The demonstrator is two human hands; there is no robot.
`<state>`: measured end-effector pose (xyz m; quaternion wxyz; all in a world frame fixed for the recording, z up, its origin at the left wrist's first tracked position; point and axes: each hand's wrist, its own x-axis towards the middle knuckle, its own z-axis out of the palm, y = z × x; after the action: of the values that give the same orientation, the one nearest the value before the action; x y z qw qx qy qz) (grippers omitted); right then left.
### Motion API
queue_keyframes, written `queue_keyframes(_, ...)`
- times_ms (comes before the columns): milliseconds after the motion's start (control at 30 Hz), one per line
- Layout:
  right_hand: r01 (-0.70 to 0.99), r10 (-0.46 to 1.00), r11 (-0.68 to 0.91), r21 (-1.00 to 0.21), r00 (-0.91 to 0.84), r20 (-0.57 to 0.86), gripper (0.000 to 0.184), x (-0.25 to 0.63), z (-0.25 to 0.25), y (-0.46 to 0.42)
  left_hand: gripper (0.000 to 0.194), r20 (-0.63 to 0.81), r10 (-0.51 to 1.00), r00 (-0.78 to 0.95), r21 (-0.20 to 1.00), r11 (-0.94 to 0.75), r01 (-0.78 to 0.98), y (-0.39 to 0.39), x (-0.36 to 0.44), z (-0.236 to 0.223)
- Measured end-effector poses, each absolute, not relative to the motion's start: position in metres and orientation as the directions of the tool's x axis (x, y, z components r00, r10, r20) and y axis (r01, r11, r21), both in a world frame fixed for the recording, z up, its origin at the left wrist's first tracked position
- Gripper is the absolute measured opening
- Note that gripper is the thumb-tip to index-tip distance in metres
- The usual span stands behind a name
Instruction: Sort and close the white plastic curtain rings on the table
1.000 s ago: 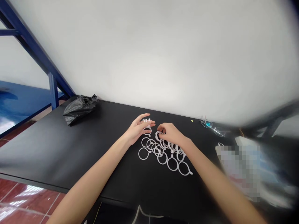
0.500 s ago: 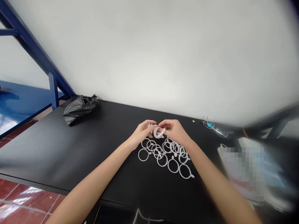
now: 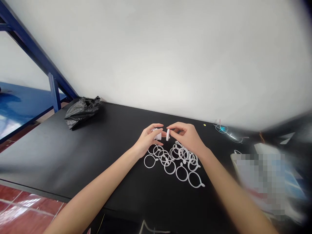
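Note:
My left hand (image 3: 149, 138) is closed around a small stack of white plastic rings (image 3: 158, 134), seen edge-on between thumb and fingers. Just to its right, my right hand (image 3: 183, 132) pinches white ring material (image 3: 168, 134), also turned edge-on; whether it is one ring or more I cannot tell. A narrow gap separates it from the stack. Below both hands, several loose white rings with small tabs (image 3: 170, 167) lie spread and overlapping on the black table (image 3: 117, 130). My right wrist hides part of the table beside them.
A crumpled black plastic bag (image 3: 83, 112) lies at the table's back left. Eyeglasses (image 3: 221, 128) and a small yellow bit (image 3: 204, 125) sit near the wall at the right. A blurred, pale package (image 3: 258, 182) is beyond my right forearm. A blue metal frame (image 3: 55, 92) stands at the left.
My right hand has shifted slightly right. The white ring material in it, tilted and showing its opening before, has turned edge-on to face the stack. My left hand stays nearly in place.

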<state>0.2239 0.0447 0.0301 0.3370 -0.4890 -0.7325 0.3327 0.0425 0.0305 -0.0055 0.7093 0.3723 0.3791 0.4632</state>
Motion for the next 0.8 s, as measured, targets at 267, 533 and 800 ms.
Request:
queue_keyframes(267, 0.551, 0.943, 0.326, -0.768, -0.245, 0.225, 0.021, 0.221, 0.028, 0.043, 0.035, -0.121, 0.871, 0.477, 0.759, 0.391, -0.521, 0.032, 0.040, -0.007)
queue_keyframes(533, 0.302, 0.845, -0.102, -0.948, -0.477, -0.243, 0.049, 0.226, 0.051, 0.036, 0.022, 0.193, 0.923, 0.332, 0.972, -0.134, -0.191, 0.013, 0.043, 0.015)
queue_keyframes(800, 0.045, 0.812, -0.121, -0.992, -0.570, -0.124, 0.044, 0.216, 0.056, -0.010, 0.019, 0.737, 0.429, 0.522, 0.382, -0.902, 0.201, -0.021, 0.058, 0.022)
